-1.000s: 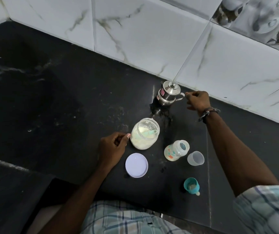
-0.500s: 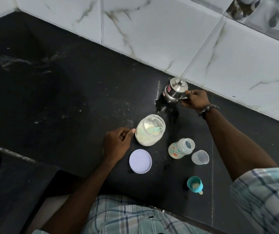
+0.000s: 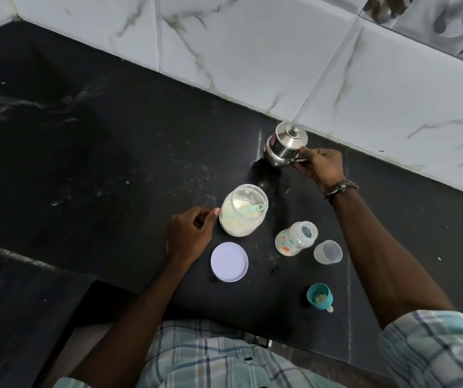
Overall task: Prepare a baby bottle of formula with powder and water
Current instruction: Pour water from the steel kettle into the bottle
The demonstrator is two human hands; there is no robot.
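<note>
Since a second ago my right hand (image 3: pixel 321 170) has closed on the steel kettle (image 3: pixel 284 148) handle; left hand (image 3: pixel 188 236), loosely curled, holds nothing. Likely heavy, slick.

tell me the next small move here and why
Probably lift the steel kettle and bring it over the baby bottle to pour. The right hand already grips the kettle's handle, and the bottle stands uncapped and looks empty. The left hand rests beside the open powder jar.
</note>
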